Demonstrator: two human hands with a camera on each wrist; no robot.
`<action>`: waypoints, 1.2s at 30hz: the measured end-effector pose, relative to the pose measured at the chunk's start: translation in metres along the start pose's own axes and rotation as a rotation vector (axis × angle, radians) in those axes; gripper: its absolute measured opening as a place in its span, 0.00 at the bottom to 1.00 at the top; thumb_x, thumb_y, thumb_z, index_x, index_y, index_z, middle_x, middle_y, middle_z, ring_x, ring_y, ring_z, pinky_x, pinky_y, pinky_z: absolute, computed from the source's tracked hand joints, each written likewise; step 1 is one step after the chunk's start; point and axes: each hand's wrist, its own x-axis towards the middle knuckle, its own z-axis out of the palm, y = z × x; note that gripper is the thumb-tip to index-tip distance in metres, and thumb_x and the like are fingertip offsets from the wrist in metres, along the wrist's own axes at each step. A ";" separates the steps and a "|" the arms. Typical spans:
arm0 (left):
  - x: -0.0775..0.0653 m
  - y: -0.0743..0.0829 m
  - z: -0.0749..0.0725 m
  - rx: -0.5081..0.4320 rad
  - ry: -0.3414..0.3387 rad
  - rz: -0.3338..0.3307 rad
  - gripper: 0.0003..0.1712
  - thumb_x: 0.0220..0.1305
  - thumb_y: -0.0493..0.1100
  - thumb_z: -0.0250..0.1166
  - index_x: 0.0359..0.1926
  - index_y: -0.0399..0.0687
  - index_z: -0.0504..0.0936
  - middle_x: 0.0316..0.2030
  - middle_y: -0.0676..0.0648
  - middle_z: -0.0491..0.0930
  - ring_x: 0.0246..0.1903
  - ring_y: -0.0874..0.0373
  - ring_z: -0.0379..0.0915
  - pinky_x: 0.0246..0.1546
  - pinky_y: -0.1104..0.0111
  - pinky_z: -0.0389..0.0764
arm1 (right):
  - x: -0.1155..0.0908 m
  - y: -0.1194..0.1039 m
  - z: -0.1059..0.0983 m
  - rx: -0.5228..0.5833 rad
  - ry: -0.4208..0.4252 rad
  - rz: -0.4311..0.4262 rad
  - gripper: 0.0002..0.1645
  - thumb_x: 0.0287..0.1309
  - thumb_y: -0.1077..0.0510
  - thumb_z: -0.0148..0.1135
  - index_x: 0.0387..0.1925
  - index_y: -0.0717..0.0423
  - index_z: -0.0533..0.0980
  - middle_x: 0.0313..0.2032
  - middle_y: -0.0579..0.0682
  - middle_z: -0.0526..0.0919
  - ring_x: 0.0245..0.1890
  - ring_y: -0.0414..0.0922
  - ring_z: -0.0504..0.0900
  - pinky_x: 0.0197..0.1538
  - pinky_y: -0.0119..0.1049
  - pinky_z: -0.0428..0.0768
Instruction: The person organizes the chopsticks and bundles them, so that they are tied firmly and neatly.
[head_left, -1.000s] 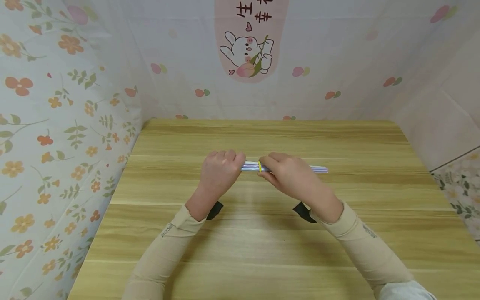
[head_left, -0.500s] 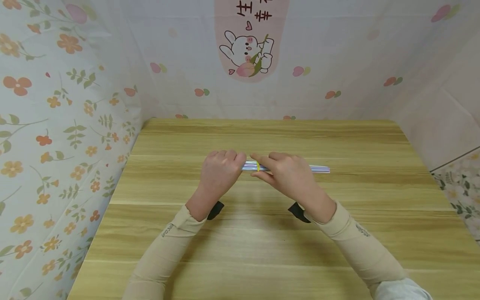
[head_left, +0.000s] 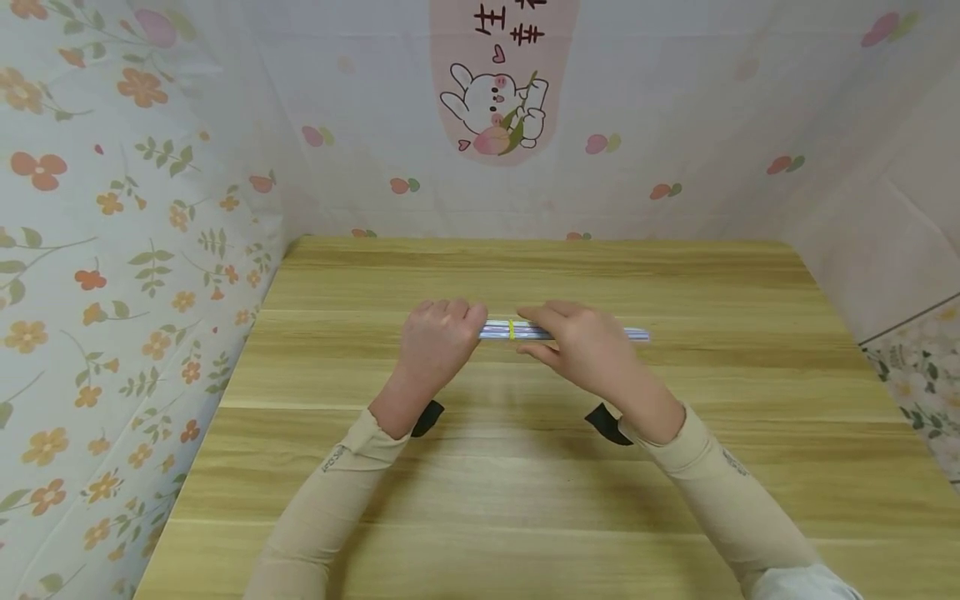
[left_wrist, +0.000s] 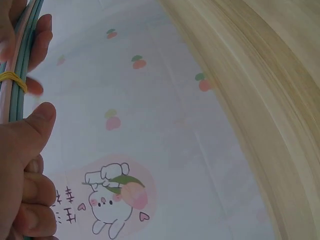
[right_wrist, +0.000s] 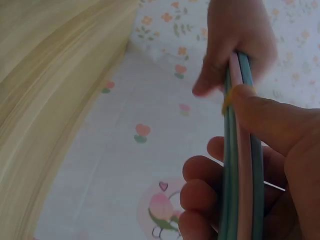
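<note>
A bundle of thin pink and green sticks (head_left: pixel 497 330) lies crosswise between the two hands, held above the table. Around it runs a yellow rubber band (head_left: pixel 512 330), which sits in the gap between the hands. My left hand (head_left: pixel 442 342) grips the bundle's left end in a fist and hides that end. My right hand (head_left: pixel 596 346) holds the right part, and the far end sticks out past it. In the right wrist view the right thumb lies along the sticks close to the band (right_wrist: pixel 227 101), with the other fingers curled on the far side.
The wooden table (head_left: pixel 495 508) stretches beneath both arms. Behind it hangs a white cloth (head_left: pixel 675 100) with a printed rabbit. A flowered cloth (head_left: pixel 112 333) borders the left side. Dark flaps (head_left: pixel 609 423) show below each wrist.
My right hand first slid left along the bundle over the band, then moved back right, its fingertips now spread wider. The bundle has shifted slightly left; the left hand keeps its grip.
</note>
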 end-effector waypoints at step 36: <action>-0.025 -0.011 0.012 -0.346 -0.257 0.085 0.22 0.56 0.59 0.65 0.35 0.45 0.74 0.25 0.50 0.69 0.15 0.62 0.63 0.17 0.72 0.69 | -0.030 0.024 0.014 0.087 -0.014 0.082 0.12 0.46 0.58 0.74 0.33 0.61 0.83 0.26 0.49 0.79 0.23 0.38 0.73 0.26 0.31 0.76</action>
